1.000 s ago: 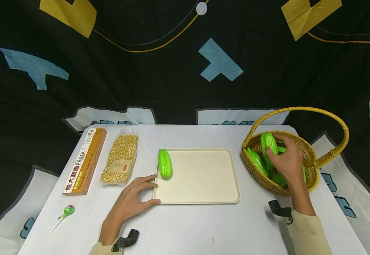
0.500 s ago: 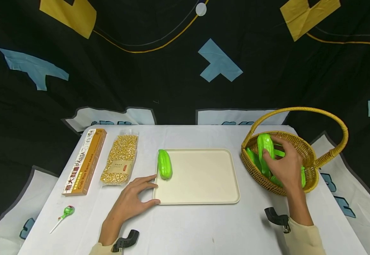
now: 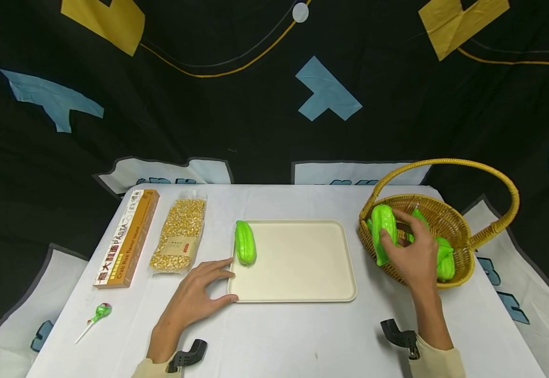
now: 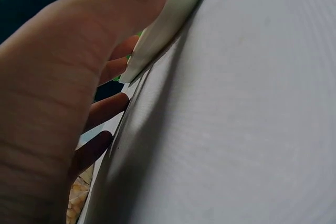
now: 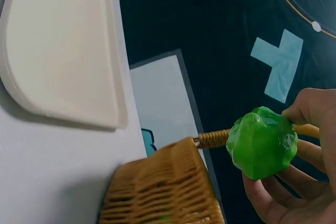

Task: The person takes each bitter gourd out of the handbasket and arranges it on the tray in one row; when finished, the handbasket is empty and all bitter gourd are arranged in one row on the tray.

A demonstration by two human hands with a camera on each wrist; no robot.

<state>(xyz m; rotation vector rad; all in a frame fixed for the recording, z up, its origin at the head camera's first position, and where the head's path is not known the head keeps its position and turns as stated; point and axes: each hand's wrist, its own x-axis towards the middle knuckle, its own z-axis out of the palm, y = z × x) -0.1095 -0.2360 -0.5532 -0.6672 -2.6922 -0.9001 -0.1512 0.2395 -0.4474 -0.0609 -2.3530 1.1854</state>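
Note:
In the head view, my right hand [image 3: 413, 254] holds a bright green, ridged bitter melon [image 3: 382, 231] between thumb and fingers, over the left side of the wicker basket [image 3: 461, 226]. The right wrist view shows the melon's lobed end [image 5: 262, 142] above the basket's rim. More green pieces [image 3: 444, 260] lie in the basket, partly behind the hand. My left hand [image 3: 196, 294] rests against the left edge of a cream tray [image 3: 298, 262], its fingers extended and its thumb at the near corner. Another bitter melon [image 3: 245, 242] lies along the tray's left side.
To the left stand a long pasta box [image 3: 125, 239] and a clear bag of corn kernels [image 3: 180, 233]. A green-wrapped lollipop [image 3: 98, 313] lies near the front left. The basket's tall handle [image 3: 444, 161] arches over its opening, and a dark cloth hangs behind the table.
My right hand has moved left and slightly toward me with the bitter melon, from inside the basket to its left rim. My left hand and the tray have stayed in place.

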